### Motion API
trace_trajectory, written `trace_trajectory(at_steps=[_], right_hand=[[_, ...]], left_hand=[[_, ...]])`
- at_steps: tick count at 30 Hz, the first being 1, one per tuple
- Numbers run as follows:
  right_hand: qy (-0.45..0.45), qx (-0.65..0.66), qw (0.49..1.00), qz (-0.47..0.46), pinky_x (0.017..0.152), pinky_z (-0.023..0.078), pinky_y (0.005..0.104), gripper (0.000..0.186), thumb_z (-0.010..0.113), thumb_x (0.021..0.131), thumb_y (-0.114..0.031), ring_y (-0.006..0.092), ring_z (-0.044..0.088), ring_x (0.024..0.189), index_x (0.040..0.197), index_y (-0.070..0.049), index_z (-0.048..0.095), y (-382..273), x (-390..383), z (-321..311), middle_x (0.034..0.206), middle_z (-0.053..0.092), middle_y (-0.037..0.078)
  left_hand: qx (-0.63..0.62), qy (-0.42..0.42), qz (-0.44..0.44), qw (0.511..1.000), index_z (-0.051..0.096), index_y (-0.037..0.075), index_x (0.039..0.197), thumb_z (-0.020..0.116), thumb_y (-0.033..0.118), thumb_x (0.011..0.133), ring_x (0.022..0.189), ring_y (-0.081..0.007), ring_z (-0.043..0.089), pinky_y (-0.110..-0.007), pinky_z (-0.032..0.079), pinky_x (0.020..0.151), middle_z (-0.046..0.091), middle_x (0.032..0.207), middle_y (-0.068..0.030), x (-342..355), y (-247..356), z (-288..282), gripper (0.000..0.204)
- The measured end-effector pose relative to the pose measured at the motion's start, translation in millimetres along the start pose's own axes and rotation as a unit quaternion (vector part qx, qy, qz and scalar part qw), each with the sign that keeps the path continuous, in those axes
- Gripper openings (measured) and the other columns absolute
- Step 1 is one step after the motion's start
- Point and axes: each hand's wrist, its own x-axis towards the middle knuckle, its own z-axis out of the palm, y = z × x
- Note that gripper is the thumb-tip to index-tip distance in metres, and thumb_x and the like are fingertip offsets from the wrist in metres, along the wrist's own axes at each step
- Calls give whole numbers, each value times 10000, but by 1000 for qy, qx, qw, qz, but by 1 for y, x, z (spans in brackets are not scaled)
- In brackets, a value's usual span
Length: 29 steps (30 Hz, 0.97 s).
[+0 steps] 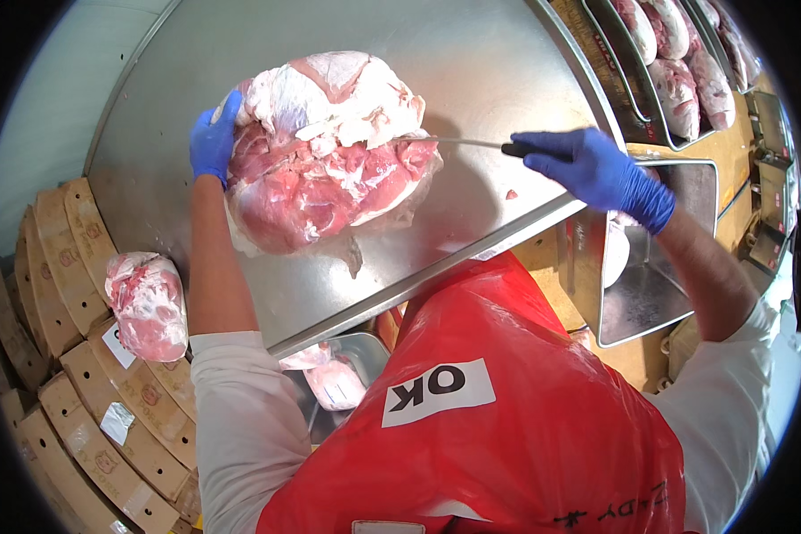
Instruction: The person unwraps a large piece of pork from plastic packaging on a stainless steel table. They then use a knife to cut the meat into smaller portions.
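Observation:
A large piece of raw meat [307, 191] with a thick white fat layer lies on the steel table [498, 80]. At its upper left edge, my left hand [214, 138] in a blue glove rests against the meat, thumb raised apart from the fingers. My right hand [587, 169], gloved in blue too, is closed round the black handle of a knife [472, 141]. The thin blade points left, its tip at the right side of the meat, between the fat and the red flesh; the very tip is hidden there. A small meat scrap [511, 194] sits below the blade.
Another meat piece [149, 307] lies beyond the table's left edge, near stacked cardboard boxes [107, 392]. Below the front edge is a metal tub [365, 347] with meat. A steel bin [654, 294] stands at right, and dark trays [636, 98] of meat are at upper right.

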Motion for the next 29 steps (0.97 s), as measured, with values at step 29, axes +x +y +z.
trace_trajectory(at_steps=[29], right_hand=[[93, 10, 987, -129, 834, 618, 399, 546, 634, 1046, -458, 299, 787, 947, 1497, -154, 592, 86, -9, 84, 1001, 772, 213]], left_hand=[[-46, -26, -24, 998, 671, -79, 1320, 692, 619, 949, 1086, -217, 650, -404, 520, 988, 708, 1248, -150, -50, 13, -12, 790]])
